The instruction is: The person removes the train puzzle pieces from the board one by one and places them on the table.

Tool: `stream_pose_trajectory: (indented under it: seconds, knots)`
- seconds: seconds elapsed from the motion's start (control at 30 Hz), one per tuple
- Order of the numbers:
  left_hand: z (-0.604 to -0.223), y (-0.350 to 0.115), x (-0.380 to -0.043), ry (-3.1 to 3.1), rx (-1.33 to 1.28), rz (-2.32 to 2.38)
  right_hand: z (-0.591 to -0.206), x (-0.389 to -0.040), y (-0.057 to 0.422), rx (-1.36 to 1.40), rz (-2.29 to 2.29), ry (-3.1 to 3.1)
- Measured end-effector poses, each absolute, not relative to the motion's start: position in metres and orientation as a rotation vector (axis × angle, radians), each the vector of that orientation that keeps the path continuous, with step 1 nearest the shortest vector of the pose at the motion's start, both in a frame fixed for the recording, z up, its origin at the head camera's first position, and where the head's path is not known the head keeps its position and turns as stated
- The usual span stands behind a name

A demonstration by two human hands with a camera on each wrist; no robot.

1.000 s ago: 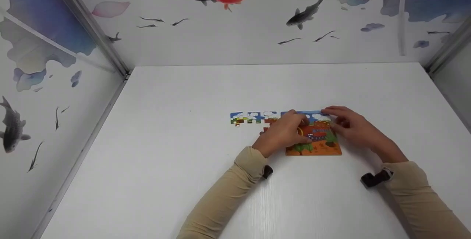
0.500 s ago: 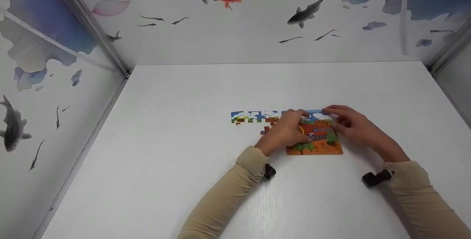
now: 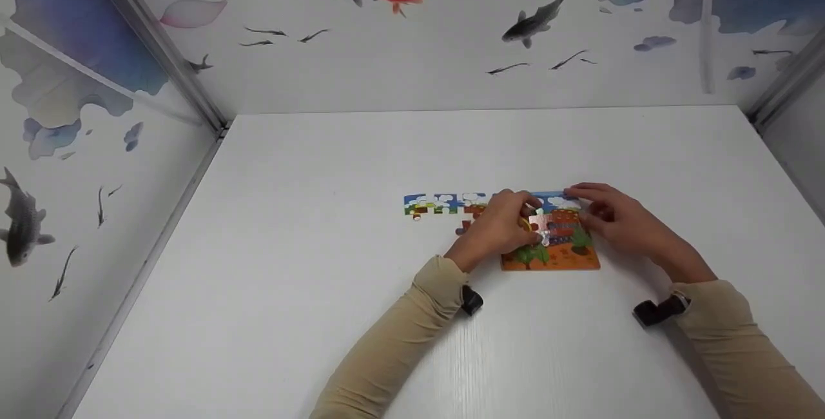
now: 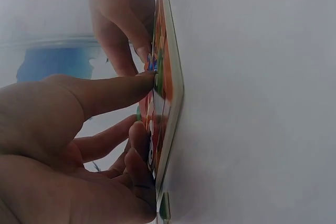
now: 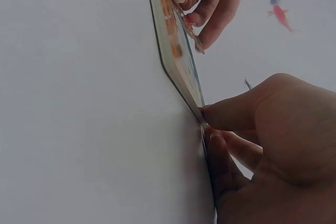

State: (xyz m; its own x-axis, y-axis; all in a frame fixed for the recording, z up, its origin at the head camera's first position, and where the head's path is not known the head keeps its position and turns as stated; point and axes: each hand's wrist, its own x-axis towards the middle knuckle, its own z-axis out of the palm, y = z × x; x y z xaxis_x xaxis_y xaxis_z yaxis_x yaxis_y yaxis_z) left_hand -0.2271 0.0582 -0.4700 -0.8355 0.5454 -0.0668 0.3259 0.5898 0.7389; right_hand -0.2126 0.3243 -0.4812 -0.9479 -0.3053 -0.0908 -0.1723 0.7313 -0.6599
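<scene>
A colourful jigsaw puzzle board (image 3: 559,260) lies flat on the white table, with blue sky at its far side and orange ground at its near side. Over its left part my left hand (image 3: 491,229) pinches a puzzle piece (image 3: 540,222), which catches the light. In the right wrist view that puzzle piece (image 5: 196,39) is tilted up off the board, partly behind the fingers. My right hand (image 3: 622,222) holds the board's right edge; its thumb (image 5: 228,113) is on the rim with the fingers beside it. My left hand hides much of the board's left side.
Several puzzle pieces (image 3: 445,204) lie in a row left of the board, with another red piece (image 3: 463,227) beside my left wrist. White panels printed with fish (image 3: 535,22) stand behind and at the sides of the table (image 3: 290,225).
The puzzle piece under my left hand has tilted and now shines at the middle of the board. My left fingers have shifted slightly; my right hand stays at the board's edge.
</scene>
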Motion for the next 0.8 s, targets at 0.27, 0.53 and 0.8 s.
stream_pose_trajectory:
  seconds: [0.27,0.53,0.8]
  knots:
    - [-0.4704,0.0599,-0.2268,2.547,0.714,1.105,-0.4796,-0.2118,0.3242,-0.393,-1.034,2.737]
    - [-0.4693,0.0579,-0.2263,2.521,0.680,1.199,-0.4801,-0.2118,0.3244,-0.390,-1.032,2.736]
    - [-0.4677,0.0584,-0.2260,2.511,0.648,1.223,-0.4814,-0.2135,0.3254,-0.380,-1.029,2.733]
